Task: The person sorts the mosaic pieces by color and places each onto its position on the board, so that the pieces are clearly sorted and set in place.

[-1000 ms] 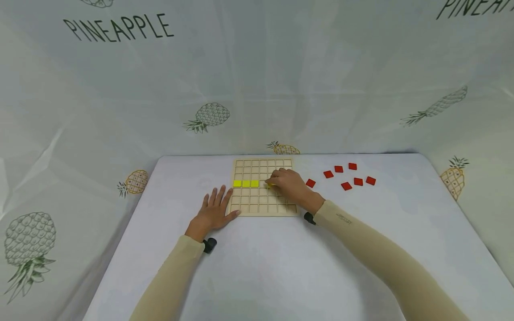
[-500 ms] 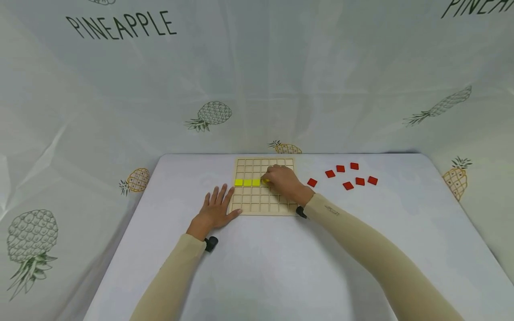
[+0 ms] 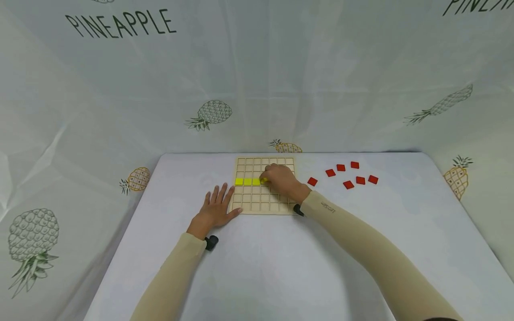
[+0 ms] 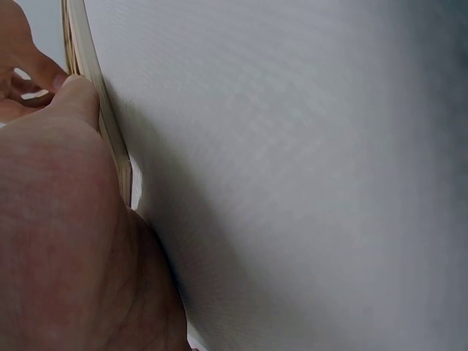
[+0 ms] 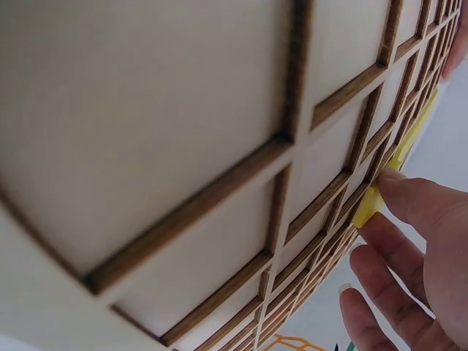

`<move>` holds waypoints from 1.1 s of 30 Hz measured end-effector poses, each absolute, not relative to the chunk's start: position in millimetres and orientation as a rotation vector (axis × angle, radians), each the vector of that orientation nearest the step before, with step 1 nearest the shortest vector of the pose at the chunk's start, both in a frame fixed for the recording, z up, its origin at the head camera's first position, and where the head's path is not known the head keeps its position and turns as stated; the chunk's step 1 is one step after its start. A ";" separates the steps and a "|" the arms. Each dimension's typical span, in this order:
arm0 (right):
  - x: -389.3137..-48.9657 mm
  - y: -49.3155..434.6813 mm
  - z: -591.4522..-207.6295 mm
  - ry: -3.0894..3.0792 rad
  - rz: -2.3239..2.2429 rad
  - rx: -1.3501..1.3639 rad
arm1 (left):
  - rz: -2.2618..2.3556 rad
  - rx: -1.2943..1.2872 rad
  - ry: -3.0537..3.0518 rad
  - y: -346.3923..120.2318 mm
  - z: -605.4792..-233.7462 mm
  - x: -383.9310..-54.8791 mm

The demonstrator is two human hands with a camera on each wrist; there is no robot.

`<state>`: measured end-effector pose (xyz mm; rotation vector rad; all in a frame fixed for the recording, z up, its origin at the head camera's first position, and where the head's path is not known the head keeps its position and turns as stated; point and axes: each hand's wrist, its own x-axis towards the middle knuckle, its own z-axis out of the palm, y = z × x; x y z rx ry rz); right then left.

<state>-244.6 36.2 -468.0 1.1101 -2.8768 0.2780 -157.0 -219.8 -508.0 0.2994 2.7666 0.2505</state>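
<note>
A pale wooden grid board [image 3: 261, 207] lies on the white table, with three yellow square tiles [image 3: 247, 182] side by side in one row from its left edge. My right hand [image 3: 281, 179] is over the board and pinches another yellow tile [image 5: 368, 208] between thumb and index finger, at the cell beside those three. In the right wrist view this tile sits at the board's surface, its edge partly covered by the thumb. My left hand [image 3: 213, 211] rests with fingers spread at the board's left edge, the thumb touching its near-left corner.
Several red square tiles [image 3: 348, 184] lie scattered on the table [image 3: 257, 267] right of the board; one red tile [image 3: 312, 181] is nearest to it. Behind the table hangs a white cloth [image 3: 341, 89] printed with pineapples.
My right hand has moved slightly left with the yellow tile, to the cell beside the row of three. My left hand has stayed at the board's edge.
</note>
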 end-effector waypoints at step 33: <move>-219.8 92.1 -458.8 -2.870 0.299 0.946 | 0.274 0.274 2.731 -215.7 -494.0 -152.3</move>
